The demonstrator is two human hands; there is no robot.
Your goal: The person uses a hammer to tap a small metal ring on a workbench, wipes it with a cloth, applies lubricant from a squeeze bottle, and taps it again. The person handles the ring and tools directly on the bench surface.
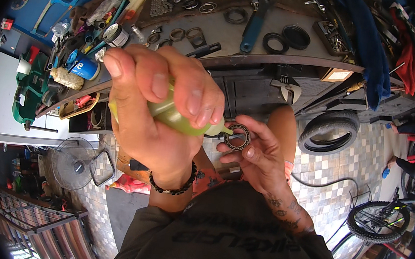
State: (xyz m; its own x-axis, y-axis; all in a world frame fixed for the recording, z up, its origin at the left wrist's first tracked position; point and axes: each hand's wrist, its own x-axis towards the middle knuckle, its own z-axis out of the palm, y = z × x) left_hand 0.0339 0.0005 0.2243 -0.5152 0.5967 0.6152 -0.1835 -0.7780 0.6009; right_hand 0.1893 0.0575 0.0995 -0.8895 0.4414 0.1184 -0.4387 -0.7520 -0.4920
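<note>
A translucent yellow-green squeeze bottle (169, 114) is wrapped in the fingers of my left hand (140, 130), tilted with its narrow nozzle pointing right and down. The nozzle tip meets the upper left of a ball bearing (238, 127); whether it touches or sits just above, I cannot tell. Thumb and fingers of my right hand (266, 162) grip this small open ring by its edge, and balls show around its face. Most of the bottle's body is hidden behind my left fingers and palm.
Ahead runs a workbench (313, 65) with a blue-handled adjustable wrench (253, 29), black rings (296, 37) and a parts tray (330, 39). At left are a green vise (27, 89) and a fan (74, 164). Tires (329, 134) and a bicycle wheel (378, 222) stand right.
</note>
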